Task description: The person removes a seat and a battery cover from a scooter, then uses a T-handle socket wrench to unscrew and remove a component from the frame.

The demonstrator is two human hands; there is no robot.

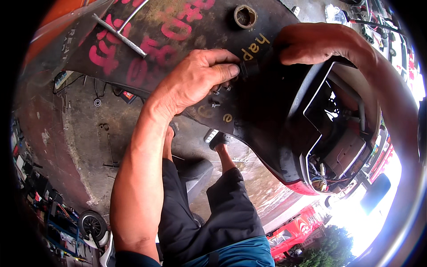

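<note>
- Pinching a small dark piece between thumb and forefinger, our left hand is almost closed, its other fingers folded under the palm; the piece's outline melts into the black around it, so we cannot tell its full shape.
- We have that piece over the right part of the dark tabletop, in from the near edge and just beside the black shell.
- Our right hand curls inward above the top of the black shell, near the tabletop's right edge; its fingertips are lost in shadow, and we cannot tell whether it has hold of anything.
- We see a few small bolts just below our left hand, close to the tabletop's near edge.
- Toward the tabletop's far edge, well apart from the bolts, we have a thick metal ring.
- Near the tabletop's far left corner lies our T-shaped metal tool, its crossbar slanting past pink painted marks.
- The shell bulges out at the tabletop's right end, with a large opening where we make out coloured wires and a brownish box.
- Below the near edge we look down on our dark shorts and the stained floor.
</note>
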